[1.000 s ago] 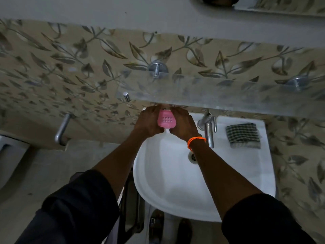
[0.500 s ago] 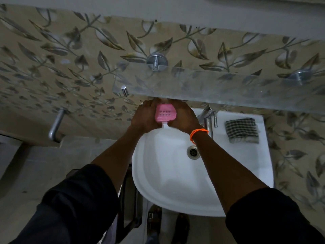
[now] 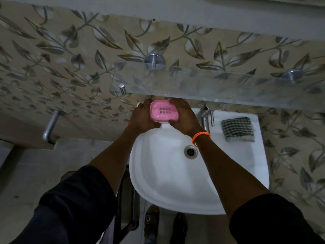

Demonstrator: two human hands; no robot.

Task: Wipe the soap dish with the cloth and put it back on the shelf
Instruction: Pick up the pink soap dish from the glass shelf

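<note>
A pink soap dish with a grid of drain holes is held level between both hands, just below the front edge of the glass shelf. My left hand grips its left end and my right hand grips its right end. A checked black-and-white cloth lies folded on the right rim of the sink, apart from both hands. The dish hangs over the back of the white sink.
A chrome tap stands just right of my right hand. Metal brackets hold the shelf to the leaf-patterned tile wall. A metal bar juts from the wall at left. The drain sits mid-basin.
The soap dish has turned from tilted on its end to level, with its holed top facing up, and both hands have stayed under the shelf edge.
</note>
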